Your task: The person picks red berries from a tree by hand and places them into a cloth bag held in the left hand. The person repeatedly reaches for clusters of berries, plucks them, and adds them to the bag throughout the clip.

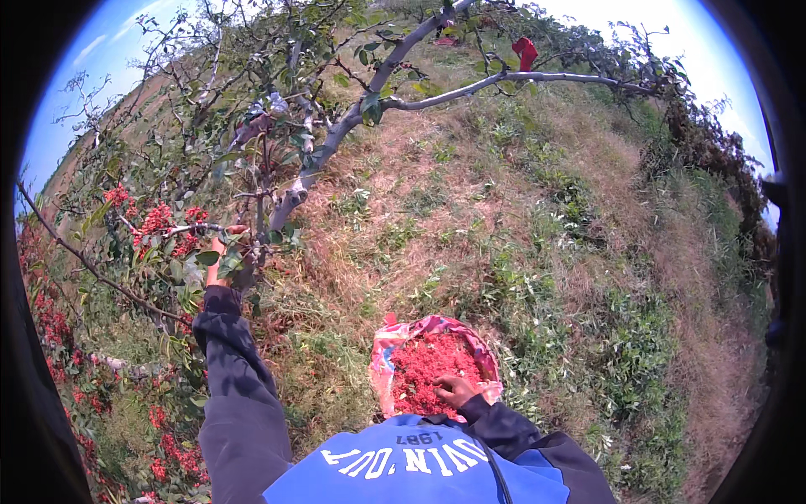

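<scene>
My left hand (218, 255) is raised among the leaves of a tree with a grey trunk. Its fingers close round a thin branch (189, 228) that bears clusters of small red berries (157, 219), which look like Sichuan pepper; leaves cover part of the palm. Lower down, in front of my body, my right hand (456, 390) rests over a heap of picked red berries (423, 368). Its fingers are bent against the heap, and whether they hold any berries is hidden. The heap fills a pink patterned bag (488, 353) with its mouth open.
A thick forked limb (343, 126) arches across the upper middle, with a red cloth (525, 53) on its right branch. A bare twig (94, 271) slants at the left, above more berry clusters (179, 450). Dry grass (403, 189) and green weeds (636, 353) cover the ground.
</scene>
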Demonstrator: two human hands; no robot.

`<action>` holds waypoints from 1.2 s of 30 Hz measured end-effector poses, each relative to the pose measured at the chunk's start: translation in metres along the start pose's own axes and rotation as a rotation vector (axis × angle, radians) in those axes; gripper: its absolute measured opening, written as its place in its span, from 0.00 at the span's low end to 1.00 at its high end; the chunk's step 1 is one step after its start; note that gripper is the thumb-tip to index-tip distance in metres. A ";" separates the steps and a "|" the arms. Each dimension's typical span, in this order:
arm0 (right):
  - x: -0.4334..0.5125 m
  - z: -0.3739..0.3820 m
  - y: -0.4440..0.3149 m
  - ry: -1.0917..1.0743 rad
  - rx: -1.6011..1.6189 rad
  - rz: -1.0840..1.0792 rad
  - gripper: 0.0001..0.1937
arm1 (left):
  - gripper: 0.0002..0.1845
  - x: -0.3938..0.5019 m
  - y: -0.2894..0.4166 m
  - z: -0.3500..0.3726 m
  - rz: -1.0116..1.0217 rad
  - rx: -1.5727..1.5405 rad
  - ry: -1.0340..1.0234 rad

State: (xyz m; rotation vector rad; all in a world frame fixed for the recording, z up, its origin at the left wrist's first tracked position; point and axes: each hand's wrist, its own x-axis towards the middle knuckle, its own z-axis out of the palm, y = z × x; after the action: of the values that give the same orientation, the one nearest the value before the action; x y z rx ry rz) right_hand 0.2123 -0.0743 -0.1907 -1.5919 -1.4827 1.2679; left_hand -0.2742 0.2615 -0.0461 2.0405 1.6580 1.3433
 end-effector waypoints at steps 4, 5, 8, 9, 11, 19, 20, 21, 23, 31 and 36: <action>-0.010 -0.008 -0.026 0.017 -0.038 0.023 0.12 | 0.15 -0.005 -0.024 -0.002 0.027 -0.022 -0.004; -0.011 -0.008 -0.025 0.039 -0.080 -0.019 0.12 | 0.16 -0.009 -0.030 -0.008 0.022 -0.044 0.009; -0.012 -0.009 -0.012 0.118 -0.186 -0.156 0.12 | 0.18 -0.014 -0.015 -0.002 -0.049 -0.379 0.030; -0.015 -0.010 -0.011 0.114 -0.194 -0.155 0.11 | 0.20 -0.016 0.003 0.000 -0.087 -0.550 0.037; -0.017 -0.011 -0.011 0.101 -0.206 -0.154 0.11 | 0.24 -0.027 0.037 -0.002 -0.184 -0.880 0.029; -0.023 -0.010 -0.011 0.158 -0.143 -0.170 0.10 | 0.06 -0.081 0.128 -0.004 -0.582 -1.210 0.322; -0.024 -0.013 -0.009 0.160 -0.141 -0.164 0.11 | 0.07 -0.088 0.129 0.004 -0.611 -1.292 0.268; -0.028 -0.018 -0.017 0.120 -0.082 -0.097 0.10 | 0.08 -0.102 0.132 0.008 -0.648 -1.356 0.228; -0.031 -0.020 -0.017 0.164 -0.004 -0.099 0.10 | 0.08 -0.129 0.137 0.033 -0.692 -1.386 0.074; -0.027 -0.046 -0.099 0.243 0.317 -0.343 0.11 | 0.10 -0.210 0.249 0.107 -1.059 -1.791 -0.475; -0.028 -0.070 -0.141 0.292 0.257 -0.461 0.10 | 0.12 -0.215 0.320 0.117 -1.039 -1.710 -0.625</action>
State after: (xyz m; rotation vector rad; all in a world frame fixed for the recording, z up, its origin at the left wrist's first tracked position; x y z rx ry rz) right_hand 0.2256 -0.0640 -0.0321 -1.1264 -1.3367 0.8782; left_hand 0.0371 0.0076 -0.0209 0.3208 0.4811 0.8421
